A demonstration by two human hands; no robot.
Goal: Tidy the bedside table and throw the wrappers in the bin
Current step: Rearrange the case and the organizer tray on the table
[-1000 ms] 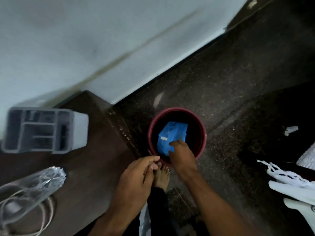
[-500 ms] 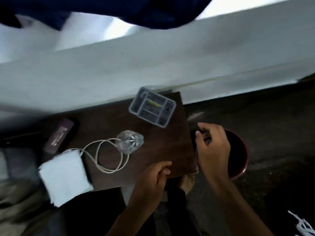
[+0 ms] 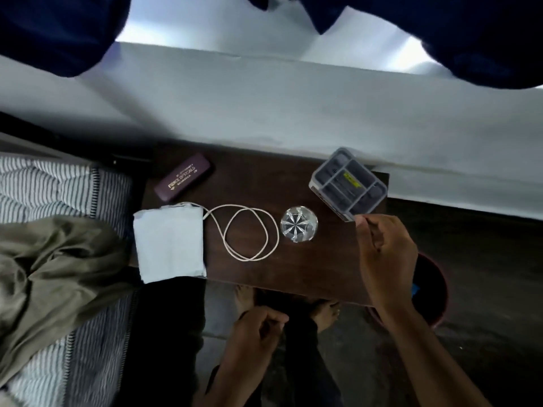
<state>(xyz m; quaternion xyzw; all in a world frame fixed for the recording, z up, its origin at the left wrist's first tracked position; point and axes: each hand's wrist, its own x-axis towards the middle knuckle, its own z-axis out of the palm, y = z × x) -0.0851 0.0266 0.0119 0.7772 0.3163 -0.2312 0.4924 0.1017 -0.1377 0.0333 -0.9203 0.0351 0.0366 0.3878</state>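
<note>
The dark wooden bedside table [image 3: 323,268] carries a maroon glasses case [image 3: 183,180], a folded white cloth [image 3: 169,245], a looped pale cable [image 3: 249,233], a clear glass [image 3: 299,224] and a grey compartment organiser [image 3: 348,183]. My right hand [image 3: 385,254] hovers over the table's right end, fingers loosely bent and holding nothing, fingertips right at the organiser's near corner. My left hand [image 3: 258,330] hangs below the table's front edge in a loose fist, nothing visible in it. The red bin [image 3: 442,304] stands on the floor to the right, half hidden by my right arm, with a sliver of blue wrapper [image 3: 415,289] inside.
A bed with striped sheet [image 3: 44,186] and an olive blanket [image 3: 58,274] adjoins the table's left side. A white wall [image 3: 264,107] runs behind. My bare feet [image 3: 326,312] stand on the dark floor in front of the table.
My view swung from the bin to the table top. My right hand left the blue wrapper in the bin and rose to the organiser's corner. My left hand dropped lower and curled.
</note>
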